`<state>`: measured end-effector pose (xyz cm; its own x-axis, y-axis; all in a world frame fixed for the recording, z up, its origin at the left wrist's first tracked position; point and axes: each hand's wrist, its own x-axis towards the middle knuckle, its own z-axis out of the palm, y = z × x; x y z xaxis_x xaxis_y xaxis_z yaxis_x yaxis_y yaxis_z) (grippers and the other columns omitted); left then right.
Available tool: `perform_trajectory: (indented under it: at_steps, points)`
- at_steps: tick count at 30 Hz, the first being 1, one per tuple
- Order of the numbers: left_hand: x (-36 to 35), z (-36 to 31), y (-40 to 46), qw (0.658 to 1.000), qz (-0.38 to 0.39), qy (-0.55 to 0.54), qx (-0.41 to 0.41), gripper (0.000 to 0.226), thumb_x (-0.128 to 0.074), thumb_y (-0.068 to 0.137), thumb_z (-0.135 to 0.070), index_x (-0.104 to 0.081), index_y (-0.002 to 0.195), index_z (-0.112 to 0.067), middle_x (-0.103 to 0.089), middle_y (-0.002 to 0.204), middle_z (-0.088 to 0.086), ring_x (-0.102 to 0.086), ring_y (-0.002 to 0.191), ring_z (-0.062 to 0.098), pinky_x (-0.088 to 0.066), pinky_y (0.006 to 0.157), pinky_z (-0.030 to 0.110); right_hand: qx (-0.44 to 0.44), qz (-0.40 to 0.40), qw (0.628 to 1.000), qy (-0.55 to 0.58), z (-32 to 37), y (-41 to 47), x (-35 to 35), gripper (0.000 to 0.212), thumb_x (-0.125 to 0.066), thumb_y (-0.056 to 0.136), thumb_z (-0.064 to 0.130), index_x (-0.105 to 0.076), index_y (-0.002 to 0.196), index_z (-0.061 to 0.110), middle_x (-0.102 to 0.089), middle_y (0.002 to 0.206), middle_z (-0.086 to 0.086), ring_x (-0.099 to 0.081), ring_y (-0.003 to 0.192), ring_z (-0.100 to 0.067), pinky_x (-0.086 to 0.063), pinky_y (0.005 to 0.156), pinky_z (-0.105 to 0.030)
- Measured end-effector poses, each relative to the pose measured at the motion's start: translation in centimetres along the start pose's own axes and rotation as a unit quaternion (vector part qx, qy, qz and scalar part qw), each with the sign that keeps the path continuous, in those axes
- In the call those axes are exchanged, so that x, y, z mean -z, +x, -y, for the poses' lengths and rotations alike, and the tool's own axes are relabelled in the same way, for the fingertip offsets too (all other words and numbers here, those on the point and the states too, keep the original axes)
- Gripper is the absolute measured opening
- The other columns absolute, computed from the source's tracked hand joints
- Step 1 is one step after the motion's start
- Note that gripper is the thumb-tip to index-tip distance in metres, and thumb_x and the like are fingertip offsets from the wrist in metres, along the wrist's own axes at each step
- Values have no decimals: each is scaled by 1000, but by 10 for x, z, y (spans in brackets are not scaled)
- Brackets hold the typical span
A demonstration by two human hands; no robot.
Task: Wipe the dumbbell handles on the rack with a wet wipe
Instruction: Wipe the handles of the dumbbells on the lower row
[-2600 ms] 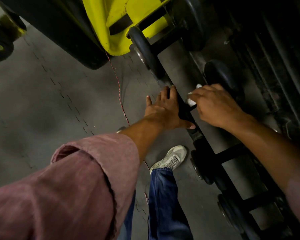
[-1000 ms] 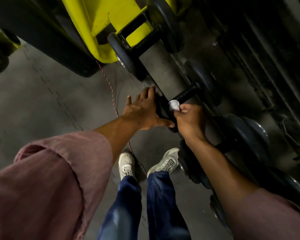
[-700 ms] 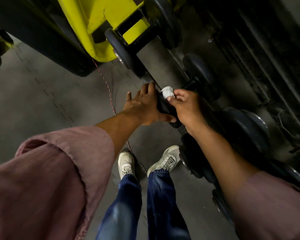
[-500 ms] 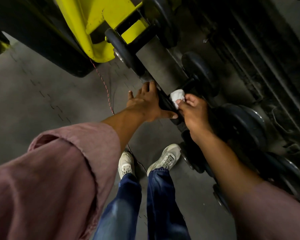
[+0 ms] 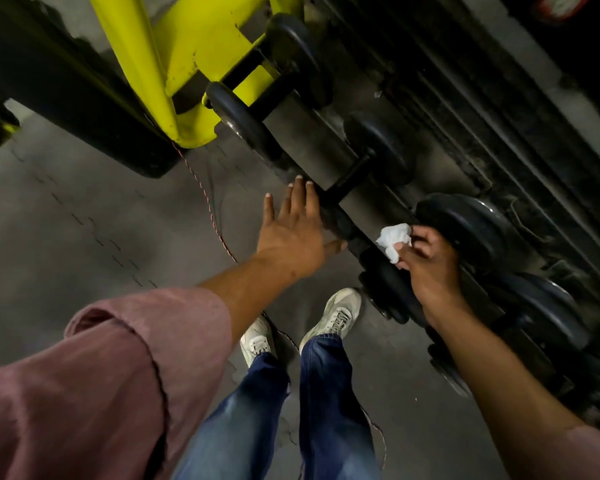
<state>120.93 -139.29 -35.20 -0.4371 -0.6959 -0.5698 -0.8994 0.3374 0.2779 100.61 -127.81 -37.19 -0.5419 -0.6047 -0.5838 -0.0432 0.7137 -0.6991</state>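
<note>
Several black dumbbells lie in a row on a low grey rack (image 5: 312, 150) that runs from upper left to lower right. My left hand (image 5: 291, 233) rests flat, fingers straight, on the near head of one dumbbell whose black handle (image 5: 352, 174) shows bare beside my fingertips. My right hand (image 5: 426, 265) pinches a crumpled white wet wipe (image 5: 394, 239) just right of that, over the following dumbbell (image 5: 465, 226); that dumbbell's handle is hidden under my hand.
A yellow machine frame (image 5: 174, 64) with a black base stands at the rack's far left end. A thin red cord (image 5: 208, 209) trails across the grey floor. My two feet in white shoes (image 5: 333, 313) stand close to the rack's front edge.
My right hand has carried the wipe off the bare handle and moved right along the rack to the neighbouring dumbbell. My left hand has stayed on the same dumbbell head.
</note>
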Motion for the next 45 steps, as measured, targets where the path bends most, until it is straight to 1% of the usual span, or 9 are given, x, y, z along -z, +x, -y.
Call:
perform_trajectory:
  at_steps: [4, 12, 20, 23, 29, 33, 37, 42, 45]
  points:
    - [-11, -23, -25, 999, -23, -34, -26, 104, -42, 94, -72, 4, 161, -8, 15, 169, 13, 5, 157, 27, 2, 125, 56, 33, -24, 999, -19, 4, -12, 11, 28, -72, 88, 22, -56, 96, 43, -73, 96, 4, -71, 92, -18, -57, 87, -54]
    - [-42, -61, -48, 996, 42, -51, -54, 103, -40, 95, -72, 7, 161, -9, 12, 170, 8, 11, 157, 23, 6, 125, 54, 81, -19, 995, -62, -5, -22, 30, 28, -67, 86, 25, -60, 90, 52, -71, 103, 4, -69, 97, -14, -56, 90, -51]
    - [-68, -99, -44, 989, 125, -65, -50, 106, -44, 94, -71, 12, 161, -12, 11, 171, 7, 10, 157, 22, 5, 126, 53, 133, 12, 975, -177, -16, -6, 60, 26, -58, 90, 15, -64, 105, 35, -69, 109, 8, -67, 98, -12, -56, 89, -41]
    - [-83, -121, -39, 989, 110, -96, -15, 116, -50, 88, -75, 14, 161, -10, 15, 170, 7, 13, 157, 22, 3, 126, 52, 223, 15, 928, -298, -24, -2, 72, 30, -58, 89, 3, -70, 112, 18, -64, 118, -4, -63, 103, -16, -48, 94, -25]
    - [-102, -146, -32, 988, 91, -108, 61, 132, -57, 78, -82, 22, 158, -13, 26, 167, 5, 21, 154, 22, 3, 125, 55, 269, 158, 852, -420, -53, 24, 74, 36, -54, 89, -5, -69, 121, 3, -55, 133, -15, -56, 122, -29, -40, 110, -29]
    - [-108, -142, -30, 993, 73, -76, 57, 133, -50, 75, -89, 19, 160, -13, 22, 168, 4, 18, 155, 23, 7, 124, 57, 367, 216, 763, -485, -50, 30, 71, 23, -56, 89, 1, -73, 104, 1, -60, 129, -12, -58, 116, -32, -43, 99, -29]
    - [-113, -141, -30, 995, 64, -56, 51, 131, -47, 75, -91, 17, 160, -13, 22, 168, 6, 18, 155, 23, 8, 123, 59, 401, 204, 689, -568, -34, 32, 84, 33, -45, 93, 20, -68, 116, 17, -56, 131, -4, -57, 117, -28, -53, 83, -40]
    - [-114, -141, -30, 996, 56, -51, 53, 132, -47, 75, -92, 17, 160, -14, 22, 168, 6, 17, 155, 24, 8, 123, 60, 332, 80, 730, -592, -33, 38, 87, 36, -35, 101, 20, -60, 125, 7, -51, 133, -15, -56, 116, -35, -54, 87, -48]
    - [-115, -141, -30, 996, 52, -44, 52, 132, -46, 74, -93, 16, 161, -14, 20, 169, 7, 16, 156, 24, 9, 122, 59, 340, 172, 739, -556, -46, 31, 80, 44, -31, 95, 24, -59, 125, 10, -45, 142, -11, -53, 123, -34, -50, 96, -48]
